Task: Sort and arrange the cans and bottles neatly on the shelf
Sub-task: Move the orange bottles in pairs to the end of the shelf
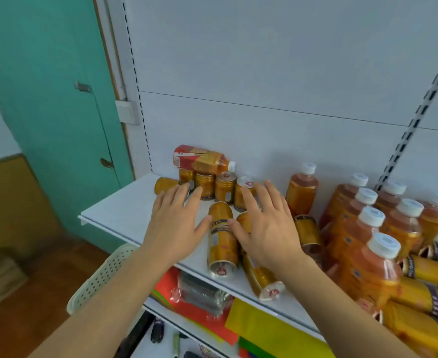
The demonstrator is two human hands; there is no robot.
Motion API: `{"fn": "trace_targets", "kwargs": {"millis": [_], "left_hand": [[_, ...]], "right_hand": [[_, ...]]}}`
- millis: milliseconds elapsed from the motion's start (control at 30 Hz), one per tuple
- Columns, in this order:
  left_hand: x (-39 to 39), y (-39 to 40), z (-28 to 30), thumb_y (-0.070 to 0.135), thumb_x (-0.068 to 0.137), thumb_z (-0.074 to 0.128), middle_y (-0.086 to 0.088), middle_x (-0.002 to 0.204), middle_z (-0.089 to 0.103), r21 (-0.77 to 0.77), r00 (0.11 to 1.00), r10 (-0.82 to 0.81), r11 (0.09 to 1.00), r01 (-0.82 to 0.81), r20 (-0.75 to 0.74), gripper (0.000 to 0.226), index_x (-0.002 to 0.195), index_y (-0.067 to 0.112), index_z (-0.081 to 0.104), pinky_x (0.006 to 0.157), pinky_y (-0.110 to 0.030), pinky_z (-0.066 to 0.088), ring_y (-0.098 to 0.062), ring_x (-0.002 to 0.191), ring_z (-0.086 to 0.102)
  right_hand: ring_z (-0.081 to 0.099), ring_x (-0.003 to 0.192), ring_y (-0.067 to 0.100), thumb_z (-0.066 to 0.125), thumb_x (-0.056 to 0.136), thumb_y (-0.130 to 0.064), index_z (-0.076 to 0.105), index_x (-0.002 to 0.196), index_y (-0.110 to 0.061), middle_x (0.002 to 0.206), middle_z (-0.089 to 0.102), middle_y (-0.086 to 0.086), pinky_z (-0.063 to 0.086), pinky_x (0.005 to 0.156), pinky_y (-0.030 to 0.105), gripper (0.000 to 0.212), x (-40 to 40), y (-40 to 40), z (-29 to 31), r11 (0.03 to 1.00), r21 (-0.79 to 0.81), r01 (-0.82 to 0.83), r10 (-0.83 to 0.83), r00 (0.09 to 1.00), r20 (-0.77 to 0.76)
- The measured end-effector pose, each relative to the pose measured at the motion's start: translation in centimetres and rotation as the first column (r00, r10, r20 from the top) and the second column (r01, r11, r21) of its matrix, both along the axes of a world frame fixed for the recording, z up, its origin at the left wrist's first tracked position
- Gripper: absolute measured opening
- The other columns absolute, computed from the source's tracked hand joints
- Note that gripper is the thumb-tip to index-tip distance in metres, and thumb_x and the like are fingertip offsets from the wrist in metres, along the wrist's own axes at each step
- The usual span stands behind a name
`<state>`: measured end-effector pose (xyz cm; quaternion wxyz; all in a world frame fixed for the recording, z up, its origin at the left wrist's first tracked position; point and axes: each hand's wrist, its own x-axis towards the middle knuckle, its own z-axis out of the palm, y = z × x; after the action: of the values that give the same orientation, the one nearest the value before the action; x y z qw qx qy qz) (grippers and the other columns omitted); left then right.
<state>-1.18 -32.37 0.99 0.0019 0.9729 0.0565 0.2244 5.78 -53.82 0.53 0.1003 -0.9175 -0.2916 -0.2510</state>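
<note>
My left hand point(172, 223) and right hand point(269, 223) hover over the white shelf point(125, 213), fingers spread and straight, holding nothing. Between them lies a can point(222, 241) on its side, its top toward me; a second fallen can point(260, 277) lies partly under my right wrist. To my right, bottles point(367, 244) with white caps stand crowded among more toppled cans. Past my fingertips a row of upright cans point(224, 188) stands at the back wall, and one bottle point(202, 159) lies across their tops. A single bottle point(302, 189) stands just right of that row.
</note>
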Motion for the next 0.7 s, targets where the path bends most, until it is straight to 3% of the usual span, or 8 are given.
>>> {"fn": "trace_targets", "kwargs": {"millis": [300,567,700], "left_hand": [[11.8,7.2,0.4,0.064,0.097,0.052,-0.009,0.155,0.047,0.036,0.976,-0.219,0.975,0.219,-0.006,0.075,0.156,0.020,0.040,0.120,-0.057,0.034,-0.034,0.145,0.041],[18.9,9.2,0.4,0.062,0.083,0.072,-0.011,0.153,0.046,0.063,0.948,-0.318,0.946,0.318,-0.009,0.089,0.155,0.021,0.038,0.121,-0.064,0.028,-0.038,0.143,0.039],[20.6,9.5,-0.2,0.044,0.084,0.079,-0.013,0.152,0.047,0.134,0.946,-0.324,0.937,0.322,-0.006,0.082,0.154,0.020,0.041,0.117,-0.064,0.030,-0.040,0.142,0.039]], "right_hand": [[0.022,0.160,0.037,0.038,0.102,-0.067,0.034,0.163,-0.020,0.167,0.037,0.014,0.022,0.129,0.053,0.077,4.6,3.7,-0.1,0.951,-0.038,0.306,-0.307,0.952,-0.022],[0.021,0.160,0.036,0.048,0.101,-0.062,0.031,0.164,-0.019,0.168,0.033,0.013,0.025,0.130,0.053,0.079,4.8,1.3,0.5,0.822,-0.013,0.569,-0.569,0.822,-0.011],[0.027,0.156,0.038,0.052,0.101,-0.061,0.015,0.167,-0.013,0.167,0.034,0.017,0.030,0.127,0.050,0.090,5.3,-0.3,1.7,0.719,0.063,0.692,-0.690,0.722,-0.051]]}}
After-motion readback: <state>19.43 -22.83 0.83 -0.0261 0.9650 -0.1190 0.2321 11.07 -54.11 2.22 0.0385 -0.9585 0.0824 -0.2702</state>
